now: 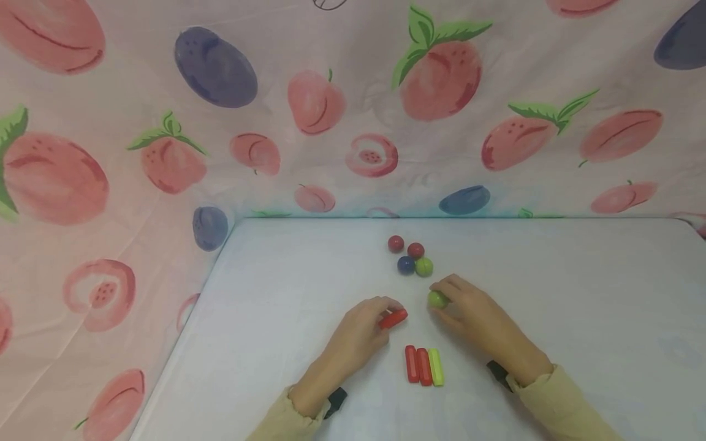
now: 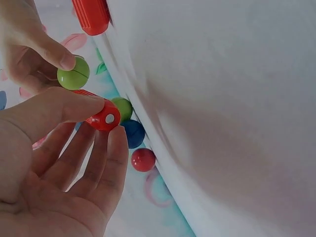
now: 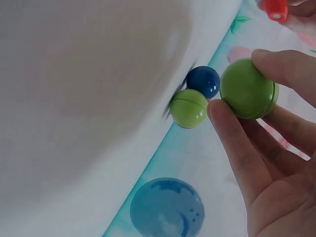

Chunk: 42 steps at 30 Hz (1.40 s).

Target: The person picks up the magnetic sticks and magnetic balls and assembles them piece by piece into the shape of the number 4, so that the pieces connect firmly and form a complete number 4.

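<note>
Toward the near edge of the table [image 1: 248, 294], two sleeves [image 1: 562, 398] enter, with a black strap [image 1: 336, 403] at each wrist. Between the wrists lie three bars, side by side, lengthwise toward the far edge: a red bar [image 1: 412, 364] on the left, a second red bar [image 1: 423, 367] in the middle, a yellow bar [image 1: 436, 367] on the right.

Beyond these, the left hand [image 1: 361, 331] pinches a held bar [image 1: 393, 319], red, between thumb and fingers; its end bears a white dot. Facing it, the right hand [image 1: 475, 313] pinches a held ball [image 1: 438, 299], green, between thumb and fingertips.

Farther toward the far edge, a blue ball [image 1: 406, 265] and a green ball [image 1: 424, 267] sit side by side. Just behind are two red balls [image 1: 396, 244]. Past the far edge hangs a fruit-print cloth [image 1: 353, 104].
</note>
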Motion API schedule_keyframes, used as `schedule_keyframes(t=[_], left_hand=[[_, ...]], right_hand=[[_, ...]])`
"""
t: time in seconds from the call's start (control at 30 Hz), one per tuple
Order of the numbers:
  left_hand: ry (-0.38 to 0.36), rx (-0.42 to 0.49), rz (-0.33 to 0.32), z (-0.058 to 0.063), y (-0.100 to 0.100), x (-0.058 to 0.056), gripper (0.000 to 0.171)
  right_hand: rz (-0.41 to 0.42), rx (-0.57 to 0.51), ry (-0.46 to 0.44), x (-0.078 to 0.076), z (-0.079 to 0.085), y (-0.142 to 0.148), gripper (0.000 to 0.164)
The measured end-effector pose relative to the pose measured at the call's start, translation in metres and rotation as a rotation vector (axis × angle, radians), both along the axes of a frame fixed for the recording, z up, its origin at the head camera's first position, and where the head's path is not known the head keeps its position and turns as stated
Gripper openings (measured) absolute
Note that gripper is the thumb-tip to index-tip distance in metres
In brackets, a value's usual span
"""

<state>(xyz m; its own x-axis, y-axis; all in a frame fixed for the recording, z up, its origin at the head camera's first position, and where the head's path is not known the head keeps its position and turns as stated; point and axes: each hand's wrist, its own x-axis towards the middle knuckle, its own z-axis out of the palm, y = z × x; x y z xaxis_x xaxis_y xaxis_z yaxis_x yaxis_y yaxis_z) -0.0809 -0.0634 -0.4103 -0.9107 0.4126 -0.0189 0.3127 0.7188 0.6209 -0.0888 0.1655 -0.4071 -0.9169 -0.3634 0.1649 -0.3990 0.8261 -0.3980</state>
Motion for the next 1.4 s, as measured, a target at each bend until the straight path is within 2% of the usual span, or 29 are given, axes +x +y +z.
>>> schedule_keyframes(t=[0.53,0.93,1.4], left_hand=[[0.016,-0.004,-0.027,0.003,0.006,-0.005,0.047],[0.049,-0.026,-0.058,0.003,0.011,-0.006,0.044],[0.051,-0.019,-0.068,0.002,0.011,-0.008,0.042]], right_hand=[[0.07,0.032,0.012,0.004,0.001,-0.012,0.042],[0.109,0.01,-0.001,0.004,0.001,-0.013,0.043],[0.08,0.051,0.01,0.004,-0.002,-0.012,0.04]])
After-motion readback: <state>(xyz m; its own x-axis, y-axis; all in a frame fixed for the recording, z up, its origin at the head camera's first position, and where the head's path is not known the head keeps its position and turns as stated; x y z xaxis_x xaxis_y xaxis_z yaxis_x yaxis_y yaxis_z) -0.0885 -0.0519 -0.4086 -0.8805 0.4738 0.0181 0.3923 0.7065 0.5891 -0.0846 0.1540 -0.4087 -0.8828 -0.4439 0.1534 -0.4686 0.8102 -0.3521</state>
